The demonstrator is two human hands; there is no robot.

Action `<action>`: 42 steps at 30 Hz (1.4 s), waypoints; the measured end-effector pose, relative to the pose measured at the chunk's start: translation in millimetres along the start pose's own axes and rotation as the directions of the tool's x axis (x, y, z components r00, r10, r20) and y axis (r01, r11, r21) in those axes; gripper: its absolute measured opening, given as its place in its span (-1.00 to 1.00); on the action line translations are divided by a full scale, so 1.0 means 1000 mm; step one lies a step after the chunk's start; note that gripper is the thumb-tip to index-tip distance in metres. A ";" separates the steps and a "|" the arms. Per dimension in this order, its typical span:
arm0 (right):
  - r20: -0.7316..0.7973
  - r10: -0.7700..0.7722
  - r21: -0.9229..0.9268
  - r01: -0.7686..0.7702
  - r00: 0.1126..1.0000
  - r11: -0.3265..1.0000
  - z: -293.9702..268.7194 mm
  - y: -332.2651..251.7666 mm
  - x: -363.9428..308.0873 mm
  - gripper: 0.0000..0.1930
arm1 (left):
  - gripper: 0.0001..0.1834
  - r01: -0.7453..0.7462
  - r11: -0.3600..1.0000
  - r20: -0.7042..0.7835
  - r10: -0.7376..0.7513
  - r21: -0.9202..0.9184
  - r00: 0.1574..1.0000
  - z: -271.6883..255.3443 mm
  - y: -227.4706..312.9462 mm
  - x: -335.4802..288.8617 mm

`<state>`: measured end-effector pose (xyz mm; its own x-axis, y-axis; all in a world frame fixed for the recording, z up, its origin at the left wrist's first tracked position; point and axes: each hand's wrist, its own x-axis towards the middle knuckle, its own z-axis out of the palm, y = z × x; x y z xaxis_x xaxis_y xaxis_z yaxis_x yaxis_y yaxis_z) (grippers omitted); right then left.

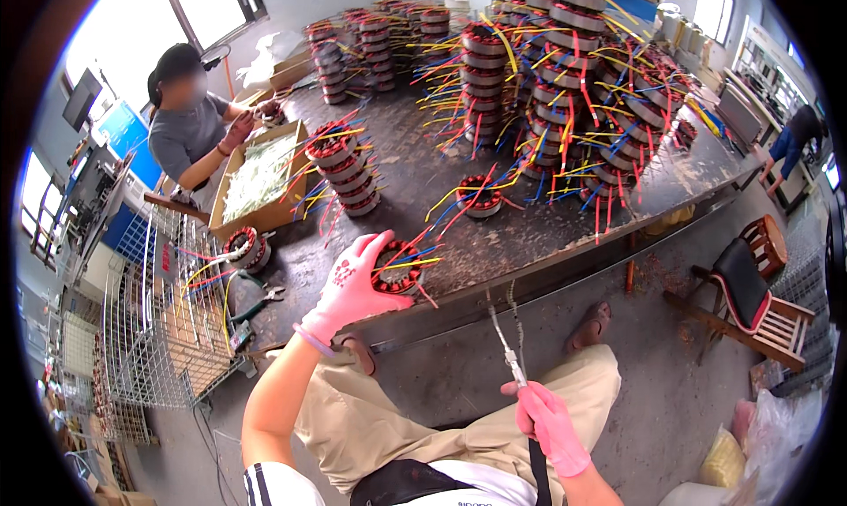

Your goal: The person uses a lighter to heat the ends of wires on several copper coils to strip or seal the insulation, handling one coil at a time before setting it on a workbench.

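Note:
In a pink glove, my left hand [357, 281] curls round a wound motor stator [399, 272] at the table's front edge. That stator has a red-wound ring with blue, yellow and red wire leads sticking out. My right hand [549, 422], also gloved in pink, is closed on a slim silver tool [510, 356] in front of the table edge. Its thin tip points up and away from me, and a dark strap or cord runs down below the hand. The tool's exact kind is unclear. Another single stator [479, 197] stands farther right on the table.
Stacked stators [565, 82] crowd the back right of the table [415, 157]; a shorter stack [344, 175] is nearer. Left are pliers [256, 303], a stator [247, 248], a wire basket [163, 321] and a cardboard box [260, 175], where a co-worker [190, 127] sits. A chair [741, 299] stands right.

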<state>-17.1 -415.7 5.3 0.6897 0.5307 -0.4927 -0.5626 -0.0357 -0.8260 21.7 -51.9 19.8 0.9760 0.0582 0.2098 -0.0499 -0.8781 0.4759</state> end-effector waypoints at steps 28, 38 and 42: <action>-0.044 0.004 0.040 -0.002 0.999 0.999 0.028 0.013 0.034 -0.63 | -0.80 -0.239 0.971 0.043 0.238 0.017 0.970 0.021 -0.041 0.029; -0.038 -0.042 0.032 0.043 0.998 0.999 0.024 0.014 0.029 -0.63 | -0.82 -0.312 0.945 0.171 0.293 0.101 0.941 0.040 -0.044 0.031; -0.074 -0.091 -0.015 0.090 0.993 0.996 0.023 0.023 0.025 -0.62 | -0.78 -0.166 0.968 0.256 0.211 -0.187 0.943 0.049 -0.065 0.035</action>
<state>-22.7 -383.7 -19.6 0.7694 0.4681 -0.4347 -0.4917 -0.0005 -0.8708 69.1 -15.6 -45.6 0.9643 -0.2523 0.0799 -0.2502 -0.7708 0.5859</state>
